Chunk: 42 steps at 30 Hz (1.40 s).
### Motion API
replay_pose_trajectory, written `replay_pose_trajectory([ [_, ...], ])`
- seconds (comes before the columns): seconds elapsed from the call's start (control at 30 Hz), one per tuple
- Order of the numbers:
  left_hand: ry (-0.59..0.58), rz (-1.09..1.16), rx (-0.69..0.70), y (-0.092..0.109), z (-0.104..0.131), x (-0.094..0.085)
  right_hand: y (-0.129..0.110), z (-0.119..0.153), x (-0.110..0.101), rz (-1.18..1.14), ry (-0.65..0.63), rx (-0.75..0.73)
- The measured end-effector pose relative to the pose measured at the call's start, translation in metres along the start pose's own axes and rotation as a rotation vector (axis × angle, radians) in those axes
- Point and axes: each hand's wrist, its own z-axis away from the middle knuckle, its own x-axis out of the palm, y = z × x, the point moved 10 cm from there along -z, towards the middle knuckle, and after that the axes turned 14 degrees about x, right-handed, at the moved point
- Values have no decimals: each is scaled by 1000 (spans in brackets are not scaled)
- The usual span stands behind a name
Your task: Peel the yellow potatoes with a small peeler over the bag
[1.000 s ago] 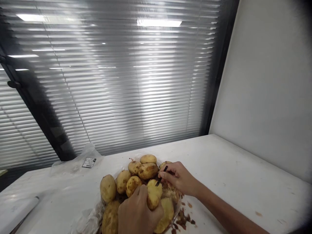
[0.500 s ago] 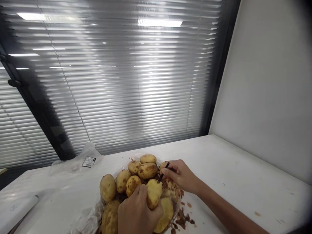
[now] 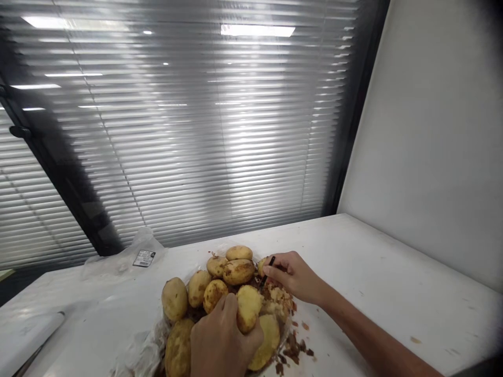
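Note:
My left hand (image 3: 223, 337) is wrapped round a partly peeled potato (image 3: 249, 309), whose pale yellow flesh faces up and to the right. Just right of it, my right hand (image 3: 288, 275) pinches a thin black tool (image 3: 267, 273), pointing down and left. Its lower tip is near the potato; whether it touches, and its exact kind, I cannot make out. Several unpeeled potatoes (image 3: 238, 272) are heaped around and behind my left hand. A cut or peeled yellow potato (image 3: 268, 340) lies below the held one, and shavings (image 3: 280, 296) are piled under my right hand.
Brown peel scraps (image 3: 293, 348) are scattered on the white table (image 3: 353, 251). Crumpled clear plastic (image 3: 143, 351) lies at the left of the heap. A labelled plastic bag (image 3: 135, 254) is farther back, near the blinds (image 3: 220, 157). A white flat object (image 3: 29, 337) sits at the left edge.
The tool in my right hand has moved slightly right, away from the top of the held potato. My left hand keeps its grip, and the view has shifted a little.

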Motion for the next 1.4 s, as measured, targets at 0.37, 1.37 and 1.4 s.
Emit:
replay_pose_trajectory([
  [0.37, 10, -12, 14, 0, -1, 2, -6, 2, 15, 8, 1, -73],
  [1.37, -14, -35, 33, -3, -3, 11, 2, -1, 24, -128, 8, -94],
  [1.4, -16, -34, 28, -3, -2, 10, 2, -1, 27, -129, -18, -96],
])
